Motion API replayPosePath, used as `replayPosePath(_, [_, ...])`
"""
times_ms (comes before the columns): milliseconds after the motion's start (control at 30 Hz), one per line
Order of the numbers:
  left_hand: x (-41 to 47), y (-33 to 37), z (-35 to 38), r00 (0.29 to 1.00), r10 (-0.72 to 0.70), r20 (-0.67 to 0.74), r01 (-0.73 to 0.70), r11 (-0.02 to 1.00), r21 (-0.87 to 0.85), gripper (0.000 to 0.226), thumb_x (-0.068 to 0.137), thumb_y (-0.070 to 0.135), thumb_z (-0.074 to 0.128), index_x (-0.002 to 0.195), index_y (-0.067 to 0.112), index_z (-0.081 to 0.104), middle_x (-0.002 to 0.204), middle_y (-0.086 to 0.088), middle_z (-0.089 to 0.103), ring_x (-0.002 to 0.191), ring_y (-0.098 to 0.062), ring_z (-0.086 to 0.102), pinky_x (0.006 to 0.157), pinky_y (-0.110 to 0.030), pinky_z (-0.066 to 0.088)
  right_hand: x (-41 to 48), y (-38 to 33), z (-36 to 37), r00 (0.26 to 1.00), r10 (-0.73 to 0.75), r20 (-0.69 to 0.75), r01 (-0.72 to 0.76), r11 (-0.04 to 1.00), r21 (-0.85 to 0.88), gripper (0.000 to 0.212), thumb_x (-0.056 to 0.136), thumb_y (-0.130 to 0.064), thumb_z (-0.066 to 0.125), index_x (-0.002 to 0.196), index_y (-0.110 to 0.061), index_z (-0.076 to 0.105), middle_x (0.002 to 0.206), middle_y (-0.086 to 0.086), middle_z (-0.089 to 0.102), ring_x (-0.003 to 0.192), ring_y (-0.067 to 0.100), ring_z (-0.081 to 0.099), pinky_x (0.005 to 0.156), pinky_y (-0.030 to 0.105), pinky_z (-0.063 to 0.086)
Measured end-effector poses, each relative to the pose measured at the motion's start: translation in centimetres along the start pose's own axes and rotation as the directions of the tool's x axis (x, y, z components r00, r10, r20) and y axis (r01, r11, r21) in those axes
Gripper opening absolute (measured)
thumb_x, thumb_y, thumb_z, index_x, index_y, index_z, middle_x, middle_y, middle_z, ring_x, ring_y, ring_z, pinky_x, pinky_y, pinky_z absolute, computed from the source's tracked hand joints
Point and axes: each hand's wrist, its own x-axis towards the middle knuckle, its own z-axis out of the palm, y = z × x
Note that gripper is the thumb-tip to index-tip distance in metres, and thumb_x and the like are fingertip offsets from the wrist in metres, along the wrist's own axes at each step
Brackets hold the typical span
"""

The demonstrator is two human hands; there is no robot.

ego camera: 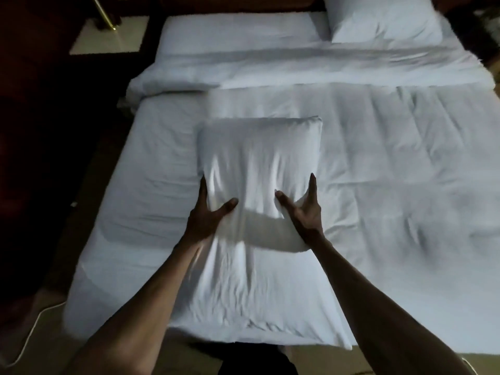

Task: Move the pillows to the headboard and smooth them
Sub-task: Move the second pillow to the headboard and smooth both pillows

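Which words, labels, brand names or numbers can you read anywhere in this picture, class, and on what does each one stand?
None: no readable text shows.
The pillow held by the left hand and right hand is plain white.
The second pillow by the headboard, the duvet and the nightstand carry no visible print or tag.
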Motion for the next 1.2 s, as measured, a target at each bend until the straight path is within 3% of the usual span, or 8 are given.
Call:
replayPosePath(133, [-4.7,-0.2,-8.8,0.986,0.014,-0.166,-0.03,0.995,-0.094,0.11,0.073,0.071,0.08,0.158,0.06,0.011,0.147,0.023,0.048,0.132,-0.011,0.054,0.115,-0.038,0.044,-3.0,-7.1,5.2,0.982,-0.098,0.162,0.099,0.995,0.0,0.107,0.078,-0.067,0.075,0.161,-0.037,0.015,0.163,0.001,0.036,0.151,0.021,0.032,0.117,0.032,0.033])
replayPosePath(233, [-8.0,-0.9,-16.1,0.955,-0.025,-0.296,-0.023,0.987,-0.159,0.11,0.07,0.072,0.082,0.158,0.058,0.017,0.141,0.021,0.052,0.124,-0.011,0.056,0.11,-0.035,0.045,-6.1,-12.4,10.6,0.952,-0.165,0.257,0.167,0.986,0.014,0.107,0.075,-0.07,0.075,0.16,-0.039,0.017,0.163,0.0,0.036,0.151,0.02,0.032,0.12,0.037,0.033])
replayPosePath(333, [-10.2,-2.6,-23.2,0.916,-0.028,-0.401,-0.075,0.968,-0.239,0.118,0.06,0.076,0.087,0.157,0.055,0.024,0.151,0.013,0.053,0.132,-0.016,0.058,0.112,-0.044,0.048,-9.4,-16.4,16.5,0.919,-0.225,0.325,0.235,0.972,0.009,0.108,0.073,-0.074,0.074,0.159,-0.041,0.017,0.163,-0.002,0.036,0.149,0.021,0.035,0.12,0.042,0.035])
replayPosePath(500, [-13.9,-6.4,-35.7,0.865,-0.004,-0.502,-0.132,0.963,-0.235,0.116,0.076,0.058,0.085,0.164,0.047,0.01,0.163,0.008,0.039,0.14,-0.014,0.047,0.115,-0.037,0.042,-15.6,-22.1,27.8,0.859,-0.325,0.395,0.333,0.941,0.049,0.105,0.077,-0.071,0.073,0.16,-0.039,0.018,0.162,-0.007,0.037,0.149,0.017,0.034,0.116,0.03,0.032])
replayPosePath(700, [-15.9,-11.2,-51.8,0.85,-0.001,-0.527,-0.097,0.982,-0.159,0.125,0.067,0.076,0.08,0.162,0.051,0.003,0.169,0.002,0.031,0.148,-0.024,0.04,0.121,-0.047,0.037,-22.2,-27.8,42.2,0.832,-0.379,0.404,0.373,0.923,0.098,0.098,0.067,-0.081,0.073,0.15,-0.049,0.032,0.149,-0.017,0.052,0.137,0.014,0.051,0.114,0.042,0.043])
replayPosePath(833, [-15.8,-13.2,-60.8,0.834,0.038,-0.551,-0.108,0.989,-0.096,0.113,0.085,0.051,0.079,0.166,0.036,0.002,0.174,0.0,0.016,0.157,-0.024,0.023,0.12,-0.031,0.022,-25.4,-30.9,50.3,0.814,-0.415,0.406,0.392,0.909,0.144,0.091,0.072,-0.074,0.074,0.15,-0.046,0.035,0.145,-0.016,0.056,0.132,0.012,0.054,0.113,0.041,0.044])
replayPosePath(967, [-14.1,-15.7,-68.7,0.817,0.059,-0.574,-0.162,0.978,-0.13,0.113,0.084,0.046,0.083,0.166,0.033,0.007,0.172,0.005,0.02,0.155,-0.018,0.029,0.112,-0.023,0.026,-26.1,-34.3,58.8,0.802,-0.414,0.43,0.374,0.91,0.178,0.09,0.067,-0.077,0.077,0.144,-0.047,0.042,0.137,-0.019,0.061,0.126,0.011,0.059,0.109,0.041,0.048])
replayPosePath(1200, [-5.8,-17.7,-79.2,0.822,0.05,-0.567,-0.139,0.984,-0.115,0.105,0.086,0.047,0.081,0.166,0.035,0.015,0.166,0.002,0.037,0.145,-0.02,0.044,0.11,-0.029,0.036,-20.7,-39.5,71.9,0.795,-0.39,0.464,0.369,0.919,0.139,0.102,0.059,-0.087,0.073,0.147,-0.049,0.038,0.142,-0.012,0.059,0.131,0.017,0.056,0.112,0.044,0.045])
